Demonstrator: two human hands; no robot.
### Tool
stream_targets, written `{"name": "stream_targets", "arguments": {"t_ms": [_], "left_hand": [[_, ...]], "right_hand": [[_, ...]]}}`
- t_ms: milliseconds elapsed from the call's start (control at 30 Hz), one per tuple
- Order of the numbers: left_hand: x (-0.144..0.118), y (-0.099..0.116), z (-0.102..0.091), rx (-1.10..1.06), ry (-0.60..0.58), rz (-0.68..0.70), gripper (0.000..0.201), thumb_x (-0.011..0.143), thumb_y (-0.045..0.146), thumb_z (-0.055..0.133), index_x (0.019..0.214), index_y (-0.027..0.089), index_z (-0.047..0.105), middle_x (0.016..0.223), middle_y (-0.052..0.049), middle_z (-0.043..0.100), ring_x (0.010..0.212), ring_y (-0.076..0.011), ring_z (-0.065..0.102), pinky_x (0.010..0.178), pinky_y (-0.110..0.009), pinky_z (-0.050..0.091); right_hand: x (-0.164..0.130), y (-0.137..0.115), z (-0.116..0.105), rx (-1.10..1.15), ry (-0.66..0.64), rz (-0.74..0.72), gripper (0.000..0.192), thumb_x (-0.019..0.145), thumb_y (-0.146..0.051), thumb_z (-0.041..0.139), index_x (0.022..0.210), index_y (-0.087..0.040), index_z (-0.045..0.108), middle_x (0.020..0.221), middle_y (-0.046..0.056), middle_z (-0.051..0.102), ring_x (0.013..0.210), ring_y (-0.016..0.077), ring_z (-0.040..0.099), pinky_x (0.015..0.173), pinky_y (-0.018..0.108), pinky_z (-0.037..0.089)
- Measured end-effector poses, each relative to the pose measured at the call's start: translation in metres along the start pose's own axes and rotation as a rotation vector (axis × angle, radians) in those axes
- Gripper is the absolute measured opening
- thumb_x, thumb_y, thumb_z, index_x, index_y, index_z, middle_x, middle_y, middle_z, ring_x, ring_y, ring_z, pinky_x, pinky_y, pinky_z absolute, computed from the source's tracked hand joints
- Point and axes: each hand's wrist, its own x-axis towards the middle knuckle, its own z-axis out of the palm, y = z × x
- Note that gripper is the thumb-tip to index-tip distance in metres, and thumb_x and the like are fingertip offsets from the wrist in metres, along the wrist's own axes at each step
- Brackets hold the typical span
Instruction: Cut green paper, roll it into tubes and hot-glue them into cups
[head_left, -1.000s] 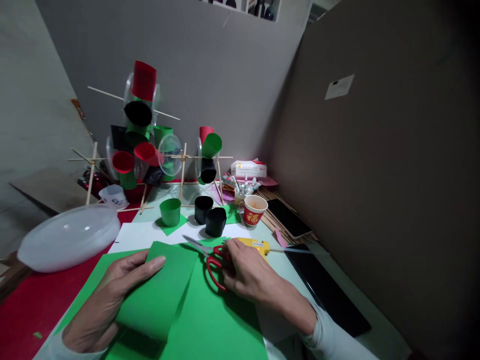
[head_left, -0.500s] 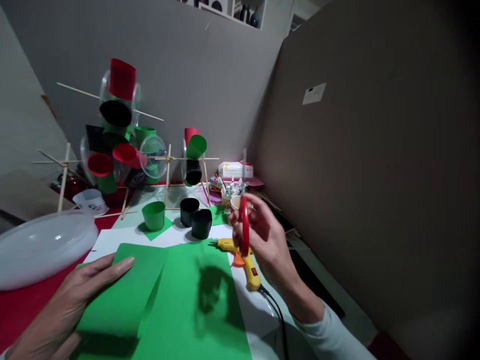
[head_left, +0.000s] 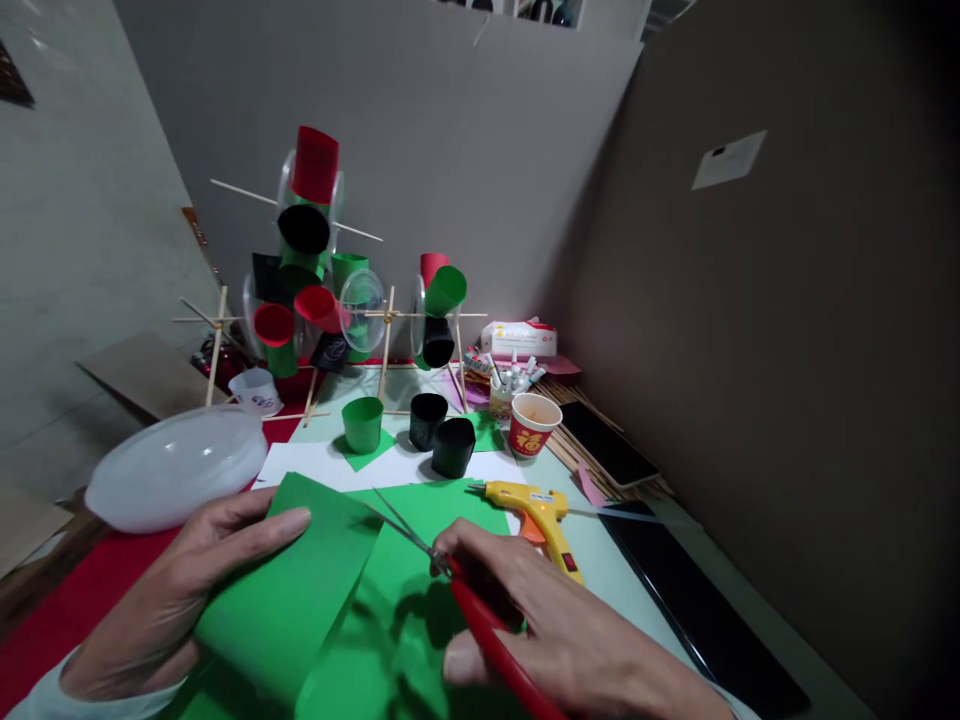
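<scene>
My left hand (head_left: 225,560) pinches a folded piece of green paper (head_left: 292,590) between thumb and fingers. Through the red handles of a pair of scissors (head_left: 491,635) go the fingers of my right hand (head_left: 540,610). The scissors' blades are spread, their tips at the right edge of the held green paper. Beneath both hands lies a larger green sheet (head_left: 405,660) on white paper. Just past my right hand rests a yellow glue gun (head_left: 551,505) with an orange trigger.
Green (head_left: 363,425) and black paper cups (head_left: 453,448) stand ahead. Behind them rises a stick frame (head_left: 386,345) carrying red, green and black cups. A white balloon-like object (head_left: 180,465) is at left. A red-and-white cup (head_left: 534,425) and black phone (head_left: 609,443) sit at right.
My right hand has come down and turned, bringing the scissors from upright to pointing at the paper's edge with blades apart. My left hand still holds the green paper. The view has shifted left.
</scene>
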Motion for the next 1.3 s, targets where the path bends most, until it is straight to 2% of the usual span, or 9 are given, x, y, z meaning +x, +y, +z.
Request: {"name": "stream_targets", "arguments": {"t_ms": [100,200,300,467,600,767,900,1100,1300], "left_hand": [[0.000,0.000,-0.001,0.010,-0.025,-0.016,0.046,0.049,0.026,0.103,0.091,0.018,0.084,0.083,-0.007,0.087,0.065,-0.0270,0.081,0.067,-0.032,0.067],[0.001,0.001,-0.004,0.031,-0.021,-0.010,0.043,0.049,0.026,0.103,0.088,0.019,0.084,0.082,-0.007,0.086,0.061,-0.0264,0.080,0.066,-0.033,0.067],[0.002,0.001,-0.005,0.051,-0.046,-0.004,0.039,0.058,0.025,0.100,0.093,0.018,0.084,0.086,-0.009,0.087,0.063,-0.0270,0.081,0.063,-0.033,0.067],[0.002,0.000,-0.004,0.047,-0.042,0.009,0.046,0.056,0.026,0.100,0.099,0.019,0.085,0.088,-0.008,0.087,0.069,-0.0278,0.082,0.066,-0.032,0.067],[0.000,-0.003,-0.002,0.121,-0.065,0.046,0.042,0.055,0.032,0.100,0.093,0.020,0.086,0.082,-0.007,0.086,0.064,-0.0290,0.080,0.062,-0.035,0.067],[-0.003,-0.005,0.001,0.154,-0.106,0.098,0.039,0.054,0.033,0.099,0.089,0.021,0.087,0.086,-0.004,0.086,0.067,-0.0247,0.079,0.068,-0.030,0.064],[-0.002,-0.005,0.001,0.188,-0.103,0.083,0.036,0.058,0.037,0.097,0.088,0.021,0.088,0.084,-0.007,0.086,0.067,-0.0269,0.079,0.062,-0.030,0.063],[-0.003,-0.002,0.001,0.194,-0.098,0.071,0.041,0.054,0.031,0.098,0.092,0.020,0.088,0.087,-0.008,0.086,0.064,-0.0283,0.079,0.061,-0.032,0.065],[-0.001,-0.002,0.000,0.165,-0.121,0.030,0.043,0.056,0.027,0.097,0.097,0.018,0.087,0.088,-0.008,0.086,0.070,-0.0297,0.081,0.066,-0.033,0.066]], "right_hand": [[-0.001,0.002,0.001,-0.010,-0.011,-0.026,0.043,0.079,-0.050,0.085,0.110,-0.031,0.062,0.092,-0.002,0.063,0.081,0.0207,0.057,0.064,0.027,0.042],[-0.002,0.001,0.000,0.000,-0.015,-0.009,0.044,0.077,-0.049,0.086,0.109,-0.030,0.063,0.091,-0.002,0.065,0.079,0.0205,0.057,0.061,0.026,0.042],[-0.003,0.003,-0.002,-0.026,0.006,-0.019,0.045,0.078,-0.051,0.087,0.111,-0.030,0.064,0.094,-0.001,0.066,0.085,0.0220,0.059,0.064,0.026,0.043],[-0.004,0.011,0.002,-0.040,0.014,-0.059,0.046,0.077,-0.049,0.089,0.114,-0.032,0.066,0.101,-0.001,0.067,0.089,0.0222,0.060,0.065,0.025,0.044],[-0.004,0.013,0.005,-0.043,0.004,-0.075,0.049,0.077,-0.054,0.087,0.113,-0.030,0.065,0.098,-0.001,0.064,0.084,0.0207,0.058,0.060,0.024,0.040],[-0.007,0.010,0.007,-0.043,0.002,-0.056,0.048,0.079,-0.056,0.085,0.111,-0.029,0.063,0.096,-0.001,0.063,0.084,0.0200,0.056,0.058,0.024,0.038],[-0.007,0.011,0.008,-0.040,-0.004,-0.053,0.048,0.079,-0.059,0.084,0.110,-0.029,0.063,0.095,-0.001,0.062,0.084,0.0199,0.055,0.058,0.024,0.038],[-0.005,0.011,0.008,-0.041,-0.011,-0.039,0.045,0.079,-0.059,0.084,0.106,-0.029,0.063,0.088,-0.002,0.062,0.077,0.0186,0.053,0.057,0.025,0.036],[-0.003,0.006,0.007,-0.064,-0.008,-0.018,0.044,0.078,-0.055,0.086,0.106,-0.027,0.065,0.089,-0.002,0.063,0.081,0.0203,0.055,0.060,0.025,0.036]]}}
